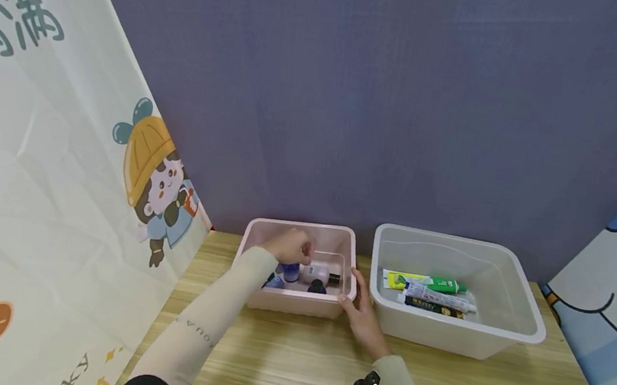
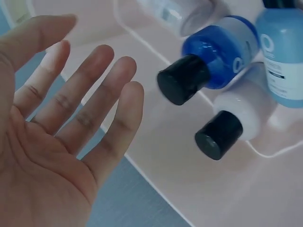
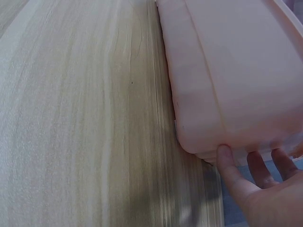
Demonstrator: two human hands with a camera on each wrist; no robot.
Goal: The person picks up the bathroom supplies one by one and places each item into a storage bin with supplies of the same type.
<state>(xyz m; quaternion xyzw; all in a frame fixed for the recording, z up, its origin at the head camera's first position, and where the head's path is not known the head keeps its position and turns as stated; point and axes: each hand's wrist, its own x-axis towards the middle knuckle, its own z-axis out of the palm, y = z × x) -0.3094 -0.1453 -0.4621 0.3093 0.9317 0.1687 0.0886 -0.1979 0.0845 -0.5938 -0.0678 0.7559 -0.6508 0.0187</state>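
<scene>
My left hand (image 1: 293,246) hovers over the pink bin (image 1: 294,305). Its fingers are loosely spread with nothing in them in the left wrist view. Below it, small black-capped bottles lie in the bin: a deep blue bottle (image 2: 220,54), a light blue bottle (image 2: 284,71), a pale pink bottle (image 2: 248,101) and another pale bottle (image 2: 177,14). My right hand (image 1: 363,321) holds the bin's front right corner, thumb at the front and fingers along the right side. In the right wrist view the thumb (image 3: 232,170) presses against the bin wall.
A larger white bin (image 1: 441,333) stands to the right, with several toothpaste tubes (image 1: 434,296) inside. Both bins sit on a wooden table (image 1: 287,363) against a grey-blue backing (image 1: 353,108). Printed sheets slope up at the left and right.
</scene>
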